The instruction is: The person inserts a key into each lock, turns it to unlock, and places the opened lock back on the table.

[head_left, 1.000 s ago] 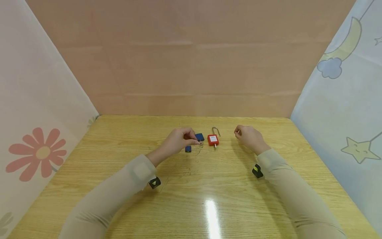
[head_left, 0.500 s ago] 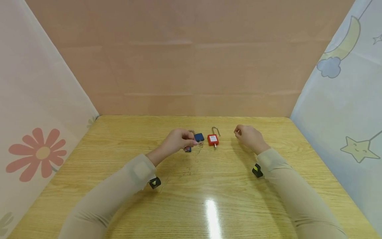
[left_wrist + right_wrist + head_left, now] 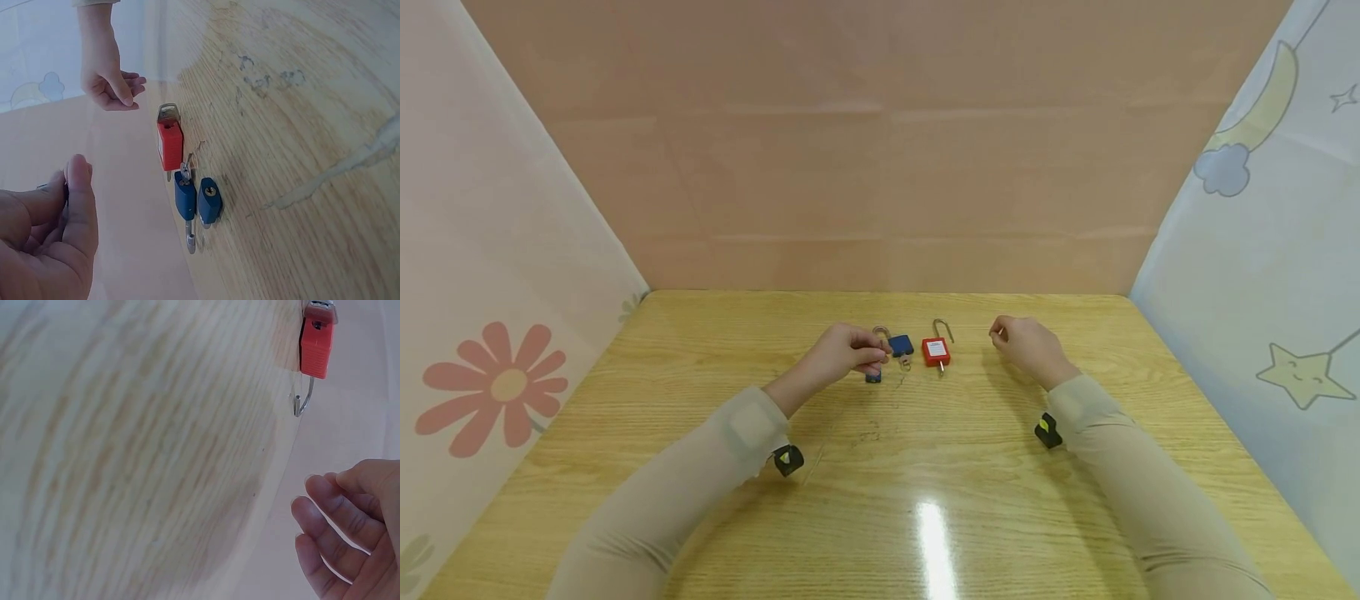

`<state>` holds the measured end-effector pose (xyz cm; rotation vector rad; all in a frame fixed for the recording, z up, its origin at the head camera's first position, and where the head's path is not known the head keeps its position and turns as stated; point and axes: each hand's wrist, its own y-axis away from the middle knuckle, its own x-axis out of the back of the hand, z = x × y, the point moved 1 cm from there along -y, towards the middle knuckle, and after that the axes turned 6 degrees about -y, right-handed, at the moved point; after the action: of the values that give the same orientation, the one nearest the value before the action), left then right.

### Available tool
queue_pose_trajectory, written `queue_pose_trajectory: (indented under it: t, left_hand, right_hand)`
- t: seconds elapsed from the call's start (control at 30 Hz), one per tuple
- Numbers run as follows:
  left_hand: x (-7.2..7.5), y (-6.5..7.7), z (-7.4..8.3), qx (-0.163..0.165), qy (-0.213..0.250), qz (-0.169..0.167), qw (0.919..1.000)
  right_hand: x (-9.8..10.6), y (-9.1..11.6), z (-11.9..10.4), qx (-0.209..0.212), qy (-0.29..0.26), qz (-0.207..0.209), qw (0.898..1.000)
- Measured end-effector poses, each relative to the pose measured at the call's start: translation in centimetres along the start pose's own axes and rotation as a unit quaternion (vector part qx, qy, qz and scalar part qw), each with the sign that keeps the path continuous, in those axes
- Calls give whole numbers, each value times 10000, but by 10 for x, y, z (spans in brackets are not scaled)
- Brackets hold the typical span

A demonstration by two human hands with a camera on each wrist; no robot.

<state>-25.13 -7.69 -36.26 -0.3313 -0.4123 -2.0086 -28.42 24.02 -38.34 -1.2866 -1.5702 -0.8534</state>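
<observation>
My left hand [image 3: 850, 350] pinches a small metal key [image 3: 42, 185], mostly hidden between thumb and fingers. Its fingertips overlap the nearer blue padlock [image 3: 873, 377], whose bare keyhole [image 3: 210, 191] faces the camera in the left wrist view. Just beyond lies a second blue padlock [image 3: 900, 344], shackle open, with a key and ring [image 3: 906, 363] in its end. To the right of that is a red padlock [image 3: 936, 352] with a white label, a raised shackle [image 3: 943, 329] and a key [image 3: 942, 367] in it. My right hand [image 3: 1028, 342] hovers right of the red padlock, fingers loosely curled, holding nothing.
The wooden table [image 3: 880, 467] has dark scratches [image 3: 869, 434] and a bright reflection near its front. A plain backdrop [image 3: 880, 167] rises behind it, with patterned side walls. Black wrist cameras [image 3: 788, 460] hang beneath both sleeves.
My left hand has drawn back a little to the left, uncovering the farther blue padlock's shackle, and its fingers now partly cover the nearer blue padlock. My right hand stays put.
</observation>
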Motion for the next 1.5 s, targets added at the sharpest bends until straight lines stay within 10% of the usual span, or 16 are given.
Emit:
queue_pose_trajectory:
  t: [0.47, 1.5]
  left_hand:
    - [2, 7, 4, -817, -1722, 856, 9779]
    - [7, 0, -2, -900, 130, 248, 9955]
  right_hand:
    - [0, 0, 3, 9, -32, 35, 10000]
    - [4, 2, -1, 37, -34, 22, 10000]
